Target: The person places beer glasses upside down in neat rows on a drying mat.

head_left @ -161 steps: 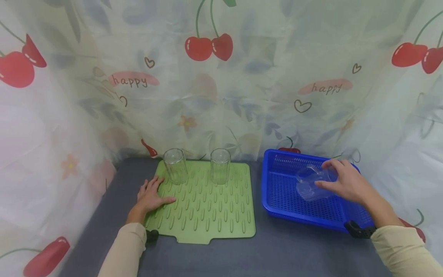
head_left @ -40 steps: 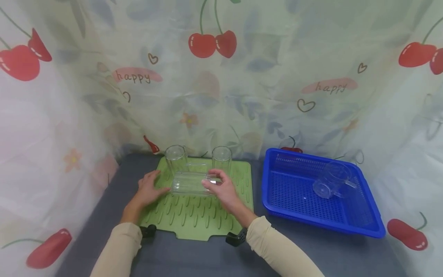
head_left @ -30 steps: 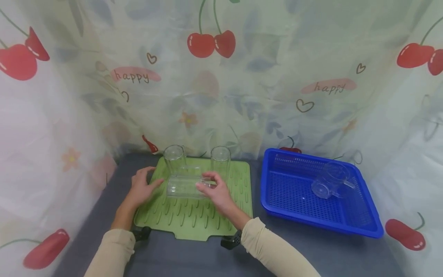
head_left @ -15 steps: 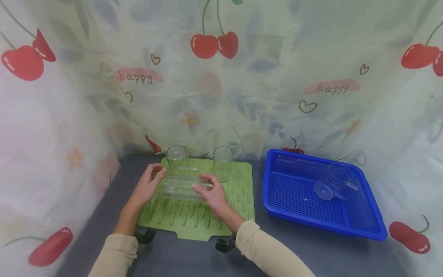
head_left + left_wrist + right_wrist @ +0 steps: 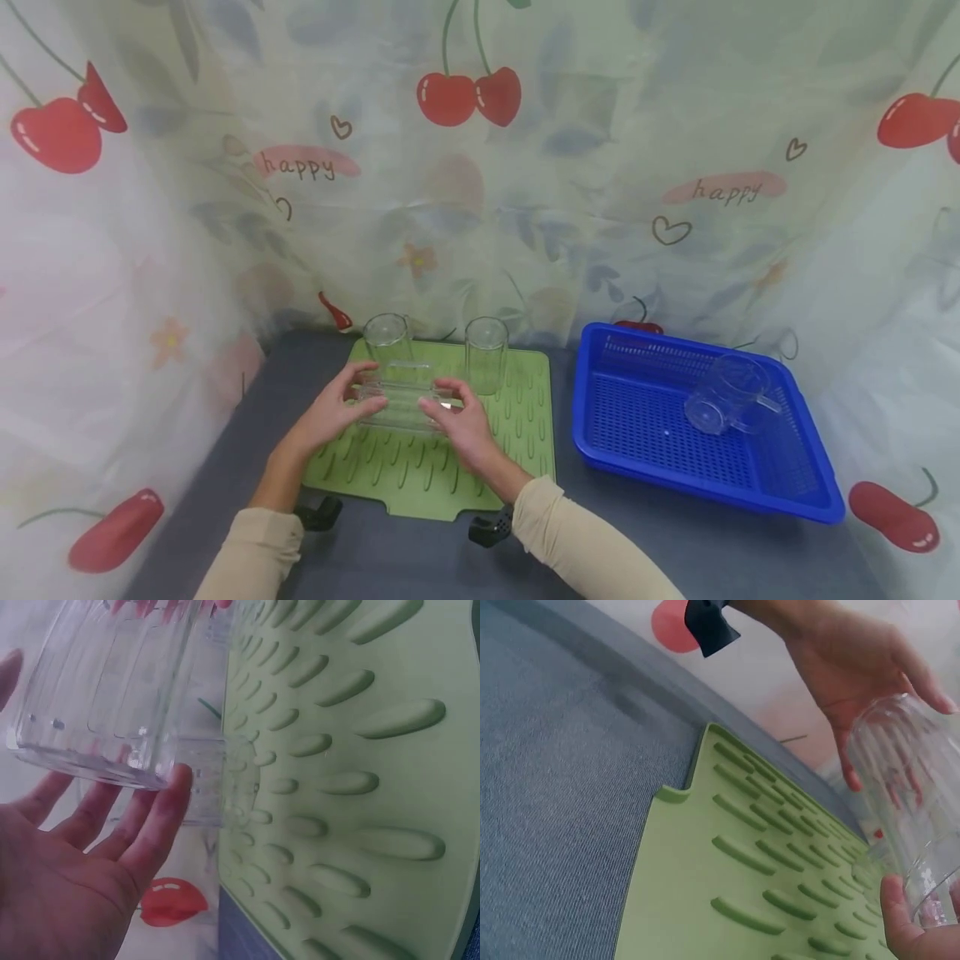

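Note:
Over the green ridged mat (image 5: 427, 475), a clear glass mug (image 5: 405, 410) lies sideways in the air between my hands, its handle on the far side. My right hand (image 5: 465, 425) pinches the mug's right end between thumb and fingers. Around the left end is my left hand (image 5: 330, 417), with thumb and fingers apart. In the left wrist view, its fingers (image 5: 161, 817) stretch out behind the mug's near end, and the thumb stands off to the side. Two more clear glasses stand on the mat's back part, one on the left (image 5: 387, 337) and one on the right (image 5: 486, 354).
To the right of the mat, a blue perforated basket (image 5: 637, 471) holds a clear glass mug (image 5: 723, 392) lying tilted on its side. A dark grey cloth (image 5: 420, 558) covers the table. A patterned curtain (image 5: 480, 208) rises behind and at both sides.
My right hand has brought the mug from the basket to above the mat. My left hand drew back from the mug, lifted, and has now come back around its left end.

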The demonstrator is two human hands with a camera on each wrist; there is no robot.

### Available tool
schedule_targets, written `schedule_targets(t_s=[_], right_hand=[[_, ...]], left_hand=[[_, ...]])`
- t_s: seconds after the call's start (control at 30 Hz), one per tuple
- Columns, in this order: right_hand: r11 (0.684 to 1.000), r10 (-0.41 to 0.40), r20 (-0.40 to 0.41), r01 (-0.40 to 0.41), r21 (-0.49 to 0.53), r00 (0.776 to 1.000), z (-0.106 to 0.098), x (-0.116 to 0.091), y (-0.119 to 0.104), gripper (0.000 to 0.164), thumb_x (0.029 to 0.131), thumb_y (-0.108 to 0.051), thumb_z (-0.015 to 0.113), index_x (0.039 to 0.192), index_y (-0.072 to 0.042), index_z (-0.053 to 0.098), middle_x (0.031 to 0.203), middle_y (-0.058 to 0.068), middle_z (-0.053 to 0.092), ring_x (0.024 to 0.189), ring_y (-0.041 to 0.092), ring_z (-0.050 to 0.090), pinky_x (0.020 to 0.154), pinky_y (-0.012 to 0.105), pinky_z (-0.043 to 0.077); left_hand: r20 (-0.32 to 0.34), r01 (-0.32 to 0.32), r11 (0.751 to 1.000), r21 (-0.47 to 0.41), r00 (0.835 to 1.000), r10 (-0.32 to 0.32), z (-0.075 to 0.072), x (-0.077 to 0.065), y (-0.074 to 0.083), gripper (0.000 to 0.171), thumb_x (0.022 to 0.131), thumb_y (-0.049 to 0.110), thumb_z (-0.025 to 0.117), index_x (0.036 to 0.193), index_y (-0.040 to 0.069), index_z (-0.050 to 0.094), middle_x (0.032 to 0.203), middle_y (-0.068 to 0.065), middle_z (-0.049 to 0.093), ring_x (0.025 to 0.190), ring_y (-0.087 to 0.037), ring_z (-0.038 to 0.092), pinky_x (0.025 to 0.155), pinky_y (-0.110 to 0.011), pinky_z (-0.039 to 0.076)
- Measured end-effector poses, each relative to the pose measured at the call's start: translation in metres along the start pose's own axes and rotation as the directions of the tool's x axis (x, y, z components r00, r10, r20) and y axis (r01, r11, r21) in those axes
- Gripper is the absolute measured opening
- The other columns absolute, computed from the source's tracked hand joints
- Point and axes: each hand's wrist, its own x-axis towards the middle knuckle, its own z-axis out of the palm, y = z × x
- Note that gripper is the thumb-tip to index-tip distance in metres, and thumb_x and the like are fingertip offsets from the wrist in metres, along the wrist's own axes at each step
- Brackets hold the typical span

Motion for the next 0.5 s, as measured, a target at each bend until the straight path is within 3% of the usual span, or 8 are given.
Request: schedule_targets(t_s=[0.17, 0.3, 0.5], right_hand=[[0.995, -0.014, -0.032, 0.011, -0.103, 0.999, -0.0038, 0.0023, 0.0014, 0.060, 0.091, -0.039, 0.077, 0.139, -0.013, 0.055, 0.139, 0.015, 0.053, 0.104, 0.021, 0.064, 0.090, 0.035, 0.060], [0.984, -0.022, -0.010, 0.020, -0.177, 1.000, -0.0060, 0.0017, 0.0003, 0.058, 0.091, -0.043, 0.076, 0.138, -0.017, 0.056, 0.139, 0.014, 0.055, 0.104, 0.021, 0.063, 0.089, 0.037, 0.061], [0.939, -0.074, -0.017, 0.064, -0.337, 0.997, -0.0061, -0.0045, -0.0006, 0.063, 0.090, -0.053, 0.073, 0.139, -0.017, 0.056, 0.137, 0.005, 0.060, 0.117, 0.023, 0.060, 0.091, 0.036, 0.058]], left_hand=[[-0.010, -0.017, 1.000, 0.010, 1.000, 0.017, 0.0004, 0.0000, 0.0002, 0.066, 0.094, 0.038, 0.073, 0.149, 0.014, 0.046, 0.146, -0.019, 0.052, 0.125, -0.041, 0.056, 0.086, -0.044, 0.056], [-0.018, -0.014, 1.000, 0.010, 1.000, 0.014, 0.0000, -0.0010, -0.0011, 0.059, 0.092, 0.040, 0.076, 0.141, 0.014, 0.055, 0.143, -0.015, 0.058, 0.123, -0.039, 0.059, 0.084, -0.038, 0.056], [-0.020, 0.024, 0.999, 0.029, 1.000, -0.024, -0.0041, -0.0048, -0.0015, 0.059, 0.090, 0.046, 0.076, 0.138, 0.016, 0.059, 0.140, -0.013, 0.060, 0.121, -0.037, 0.060, 0.080, -0.035, 0.056]])
